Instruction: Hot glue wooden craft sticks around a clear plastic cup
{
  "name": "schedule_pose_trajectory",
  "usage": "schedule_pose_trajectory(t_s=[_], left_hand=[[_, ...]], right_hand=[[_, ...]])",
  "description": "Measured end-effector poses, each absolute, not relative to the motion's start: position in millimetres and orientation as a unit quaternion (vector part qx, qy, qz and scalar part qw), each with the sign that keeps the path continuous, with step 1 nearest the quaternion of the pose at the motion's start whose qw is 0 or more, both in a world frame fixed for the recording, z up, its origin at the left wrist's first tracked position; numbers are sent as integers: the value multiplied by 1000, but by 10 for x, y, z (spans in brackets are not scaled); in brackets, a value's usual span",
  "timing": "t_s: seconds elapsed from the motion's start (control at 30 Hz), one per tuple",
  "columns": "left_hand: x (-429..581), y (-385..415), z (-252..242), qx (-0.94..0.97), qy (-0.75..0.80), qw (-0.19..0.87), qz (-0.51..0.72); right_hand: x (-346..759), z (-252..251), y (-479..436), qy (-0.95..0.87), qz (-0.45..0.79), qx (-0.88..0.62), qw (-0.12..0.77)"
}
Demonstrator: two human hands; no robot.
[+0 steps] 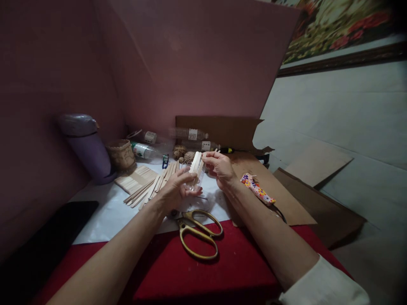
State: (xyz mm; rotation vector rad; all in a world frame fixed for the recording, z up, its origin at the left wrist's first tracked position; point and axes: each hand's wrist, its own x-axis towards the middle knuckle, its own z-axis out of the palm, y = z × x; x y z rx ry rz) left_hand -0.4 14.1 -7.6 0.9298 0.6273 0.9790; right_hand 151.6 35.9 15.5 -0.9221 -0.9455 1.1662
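My left hand [176, 185] is closed around a clear plastic piece [197, 185], perhaps the cut part of a bottle. Pale wooden craft sticks [195, 163] stand upright along its side. At its upper right, my right hand [221, 167] has thumb and finger pinched together, with a pale stick tip showing by the fingers. How far that stick touches the plastic is hidden. Loose craft sticks [155, 186] lie fanned left of my left hand, beside a banded bundle of sticks [139, 179]. Large brass-handled scissors [202, 253] rest below my hands, blades mostly hidden.
Clear plastic bottles [144, 151] and twine balls [179, 151] lie at the back. A purple flask [87, 152] and a woven basket [121, 154] stand left. Right are brown cardboard [288, 207] and a flower-patterned tool [259, 189] with a black cord. Red cloth [203, 281] covers the front.
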Motion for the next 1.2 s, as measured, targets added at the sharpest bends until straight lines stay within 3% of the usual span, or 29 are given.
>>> schedule_pose_trajectory(t_s=[0.4, 1.2], left_hand=[[-29, 157, -124, 380, 271, 779, 420], [12, 149, -114, 409, 296, 745, 436]], right_hand=[[1472, 118, 365, -390, 481, -421, 663], [1346, 143, 260, -355, 476, -438, 675]])
